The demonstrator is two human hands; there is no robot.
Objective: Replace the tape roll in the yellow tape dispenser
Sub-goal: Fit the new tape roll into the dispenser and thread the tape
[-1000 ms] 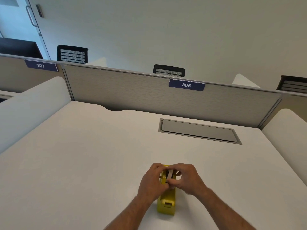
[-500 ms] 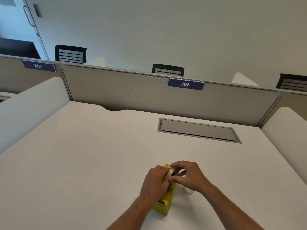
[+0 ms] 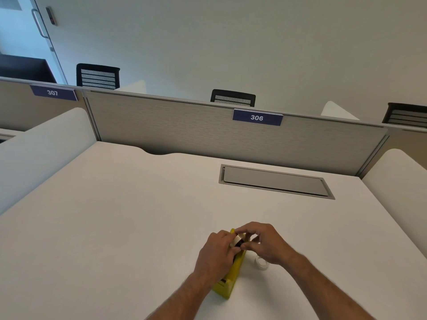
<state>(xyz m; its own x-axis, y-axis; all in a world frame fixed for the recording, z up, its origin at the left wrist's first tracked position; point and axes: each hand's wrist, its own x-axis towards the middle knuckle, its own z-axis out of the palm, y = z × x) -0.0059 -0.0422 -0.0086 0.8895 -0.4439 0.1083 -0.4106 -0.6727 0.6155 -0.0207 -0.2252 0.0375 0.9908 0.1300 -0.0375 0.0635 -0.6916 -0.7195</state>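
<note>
Near edge: yellow tape dispenser point(image 3: 231, 277) sits on the white desk point(image 3: 115, 227), long axis running near-to-far, far end tipped a bit right. Left hand point(image 3: 216, 257) is wrapped around its left side, fingers curled closed on the body, holding it down. Right hand point(image 3: 265, 244) is at the far top of the dispenser, thumb and fingertips pinched on the tape roll point(image 3: 238, 240) and what looks like a dark hub in it. Can't tell if the roll is seated in the cradle or partly out; fingers cover it.

Just right of the dispenser, under the right wrist: second small white roll point(image 3: 262, 262) lying flat on the desk, partly hidden.

Risks, my read:
- Pinch is small and on a smooth part; hub could pop free and drop or roll.
- Right wrist hangs just over the loose roll; a sweep could knock it away to the right.
- If the left hand eases off, the dispenser may tilt or skid while the right pulls.
- Loose tape end could stick to fingers.

Further out: closed grey cable hatch point(image 3: 276, 182), well apart. Beyond it the partition point(image 3: 184, 135) with label 306 point(image 3: 257, 117).
</note>
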